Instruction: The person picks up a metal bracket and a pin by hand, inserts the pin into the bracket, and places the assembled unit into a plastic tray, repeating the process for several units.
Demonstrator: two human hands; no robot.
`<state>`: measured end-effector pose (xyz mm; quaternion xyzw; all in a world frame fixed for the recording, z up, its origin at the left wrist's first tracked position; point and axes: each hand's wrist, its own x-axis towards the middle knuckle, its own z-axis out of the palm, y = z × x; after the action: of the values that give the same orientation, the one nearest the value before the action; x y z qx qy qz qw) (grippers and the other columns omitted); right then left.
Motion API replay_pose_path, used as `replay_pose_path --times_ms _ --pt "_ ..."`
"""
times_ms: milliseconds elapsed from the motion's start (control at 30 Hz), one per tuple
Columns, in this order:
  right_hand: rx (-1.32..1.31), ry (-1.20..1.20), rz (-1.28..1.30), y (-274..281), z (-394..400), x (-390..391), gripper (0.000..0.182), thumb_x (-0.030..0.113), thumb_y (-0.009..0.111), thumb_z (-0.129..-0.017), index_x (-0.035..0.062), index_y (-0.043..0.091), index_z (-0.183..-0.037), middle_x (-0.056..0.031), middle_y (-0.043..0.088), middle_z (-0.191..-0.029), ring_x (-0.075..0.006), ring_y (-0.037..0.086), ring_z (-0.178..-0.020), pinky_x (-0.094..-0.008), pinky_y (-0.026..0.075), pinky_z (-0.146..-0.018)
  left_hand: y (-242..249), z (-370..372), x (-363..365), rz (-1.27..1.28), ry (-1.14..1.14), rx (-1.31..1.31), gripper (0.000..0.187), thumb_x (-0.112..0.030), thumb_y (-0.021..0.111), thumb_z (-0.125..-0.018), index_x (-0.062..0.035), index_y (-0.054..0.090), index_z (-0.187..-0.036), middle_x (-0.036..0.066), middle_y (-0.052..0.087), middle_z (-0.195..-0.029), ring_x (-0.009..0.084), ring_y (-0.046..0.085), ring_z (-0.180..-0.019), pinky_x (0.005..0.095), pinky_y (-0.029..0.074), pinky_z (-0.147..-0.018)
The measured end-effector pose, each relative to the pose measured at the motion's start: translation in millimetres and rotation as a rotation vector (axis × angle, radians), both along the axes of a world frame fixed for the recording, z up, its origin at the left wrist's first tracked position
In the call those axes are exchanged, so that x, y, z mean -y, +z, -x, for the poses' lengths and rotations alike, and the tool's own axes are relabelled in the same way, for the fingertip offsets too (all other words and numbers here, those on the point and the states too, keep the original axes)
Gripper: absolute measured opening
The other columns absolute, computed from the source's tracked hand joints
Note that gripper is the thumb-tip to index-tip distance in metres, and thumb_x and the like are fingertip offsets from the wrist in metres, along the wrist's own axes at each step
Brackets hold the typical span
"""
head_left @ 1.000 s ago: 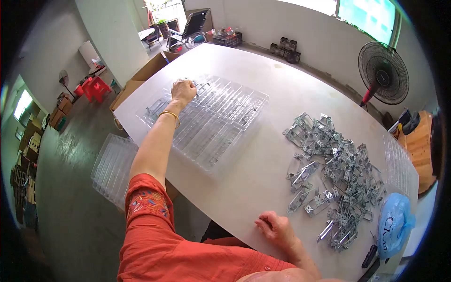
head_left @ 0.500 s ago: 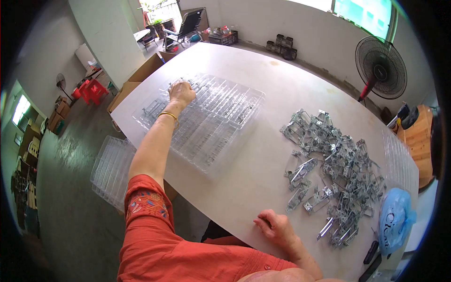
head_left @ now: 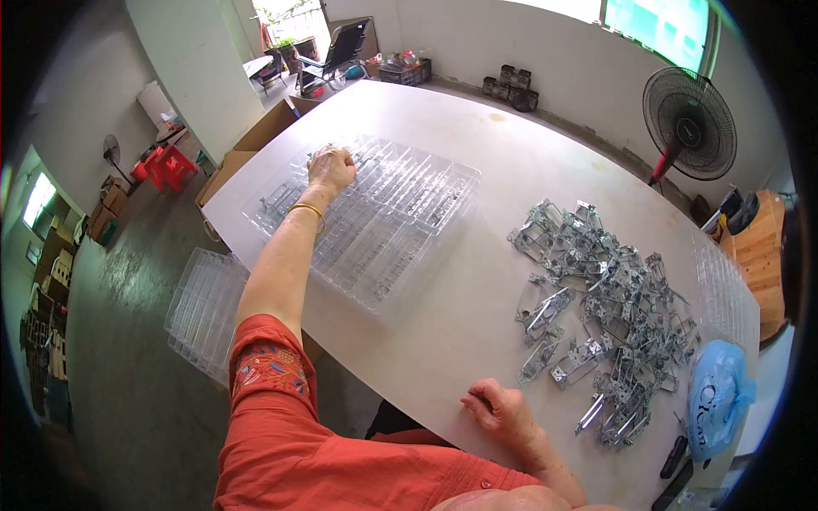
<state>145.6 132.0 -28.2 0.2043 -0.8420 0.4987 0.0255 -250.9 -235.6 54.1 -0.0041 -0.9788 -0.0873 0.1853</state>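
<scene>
My left hand reaches over the far left part of a clear plastic tray with long compartments holding metal parts. Its fingers are curled down at the tray; what they hold, if anything, is too small to make out. Below that tray lies another clear compartment tray. My right hand rests on the table's near edge, fingers curled in, with nothing visible in them. To its right spreads a pile of grey metal brackets.
The white table fills the middle. A blue plastic bag and clear trays lie at the right edge. More clear trays are stacked beside the table at left. A fan stands beyond the far right edge.
</scene>
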Motion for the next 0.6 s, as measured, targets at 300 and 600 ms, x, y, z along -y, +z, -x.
replay_pose_path --times_ms 300,600 --pt "-0.018 0.002 0.016 -2.7 0.2 0.0 0.022 0.009 0.077 -0.088 0.0056 0.059 -0.099 -0.0134 0.067 -0.079 -0.0308 0.069 -0.066 -0.0371 0.054 -0.057 -2.1 1.7 1.3 -0.021 -0.066 -0.058 0.025 -0.025 0.07 -0.075 -0.0136 0.075 -0.097 0.021 0.068 -0.112 0.0386 0.063 -0.112 0.0487 0.048 -0.099" --pt "0.107 -0.022 0.05 0.4 -2.0 0.1 0.019 0.009 0.076 -0.088 0.0045 0.061 -0.098 -0.0145 0.067 -0.079 -0.0301 0.068 -0.067 -0.0358 0.054 -0.059 13.9 4.3 0.9 -0.063 -0.09 -0.215 0.019 -0.014 0.063 -0.086 -0.0105 0.073 -0.101 0.02 0.067 -0.11 0.0357 0.064 -0.109 0.0474 0.05 -0.095"
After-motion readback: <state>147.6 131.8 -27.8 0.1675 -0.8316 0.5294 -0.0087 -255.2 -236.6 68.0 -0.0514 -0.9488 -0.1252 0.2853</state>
